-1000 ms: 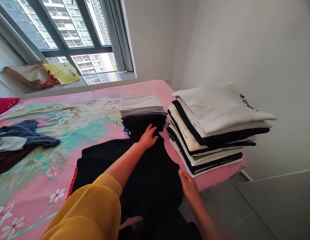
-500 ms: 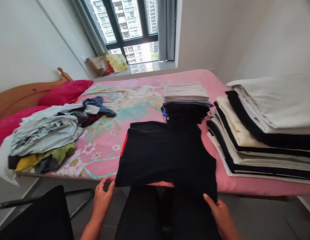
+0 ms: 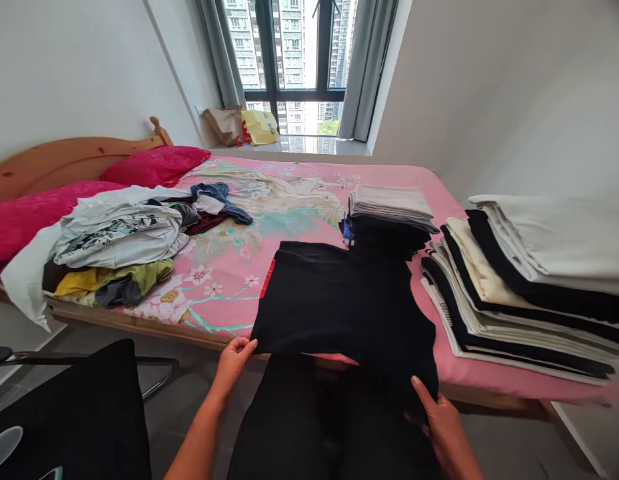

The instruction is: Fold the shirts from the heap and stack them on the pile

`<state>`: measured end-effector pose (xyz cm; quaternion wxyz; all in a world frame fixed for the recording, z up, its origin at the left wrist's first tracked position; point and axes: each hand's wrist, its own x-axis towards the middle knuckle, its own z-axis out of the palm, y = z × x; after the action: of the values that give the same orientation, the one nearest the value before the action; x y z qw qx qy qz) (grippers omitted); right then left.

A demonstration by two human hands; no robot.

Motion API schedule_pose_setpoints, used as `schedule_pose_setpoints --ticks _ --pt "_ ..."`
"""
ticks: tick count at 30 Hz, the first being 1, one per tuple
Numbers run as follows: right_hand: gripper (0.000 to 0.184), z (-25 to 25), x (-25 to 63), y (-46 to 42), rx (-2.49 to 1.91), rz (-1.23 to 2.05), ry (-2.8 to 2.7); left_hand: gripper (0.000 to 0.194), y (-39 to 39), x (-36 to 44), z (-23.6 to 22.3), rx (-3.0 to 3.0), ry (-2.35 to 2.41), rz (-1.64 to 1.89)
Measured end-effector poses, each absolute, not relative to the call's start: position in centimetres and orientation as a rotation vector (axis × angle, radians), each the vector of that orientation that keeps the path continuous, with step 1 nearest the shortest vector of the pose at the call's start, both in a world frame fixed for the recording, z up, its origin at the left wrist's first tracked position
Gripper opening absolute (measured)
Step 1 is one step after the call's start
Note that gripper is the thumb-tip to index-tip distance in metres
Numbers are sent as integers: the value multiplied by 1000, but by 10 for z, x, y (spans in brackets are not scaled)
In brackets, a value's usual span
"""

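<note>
A black garment (image 3: 339, 307) with a red strip along one edge lies spread on the pink bedsheet and hangs over the bed's near side. My left hand (image 3: 233, 363) grips its lower left corner at the bed edge. My right hand (image 3: 436, 427) holds its right side lower down, below the bed edge. Beyond the garment stands a folded stack of grey and black clothes (image 3: 392, 220). A taller stack of folded white, cream and black clothes (image 3: 519, 293) lies to the right.
Crumpled clothes (image 3: 114, 247) heap on the left of the bed near the red pillows (image 3: 154, 165) and wooden headboard (image 3: 74, 157). A black chair (image 3: 74, 413) stands at lower left. Paper and yellow bags (image 3: 249, 127) sit on the windowsill.
My view has swung left and levelled. My left hand has moved from the garment's middle to its lower left corner, and the garment now droops further over the bed's near edge.
</note>
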<state>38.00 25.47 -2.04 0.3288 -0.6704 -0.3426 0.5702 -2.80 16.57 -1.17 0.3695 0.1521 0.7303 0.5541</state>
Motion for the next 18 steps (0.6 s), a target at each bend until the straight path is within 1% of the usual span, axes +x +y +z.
schedule_pose_setpoints --ticks 2,4,7,10,14,18 --pt "63 -16 383 257 -1762 1580 -812 47 161 -30 -11 353 1820 1479" --pt "61 -9 388 257 -1769 1579 -773 48 154 -30 -11 333 1784 1496" --pt "57 -1 398 253 -1757 1587 -792 50 138 -24 -13 328 1761 1435" --pt "58 -2 407 245 -1787 1622 -849 52 125 -17 -14 334 1786 1383" --pt "58 -5 412 237 -1833 1599 -853 57 120 -15 -12 362 1772 1422" --pt "55 -2 414 225 -1789 1706 -778 61 117 -24 -16 390 1759 1419"
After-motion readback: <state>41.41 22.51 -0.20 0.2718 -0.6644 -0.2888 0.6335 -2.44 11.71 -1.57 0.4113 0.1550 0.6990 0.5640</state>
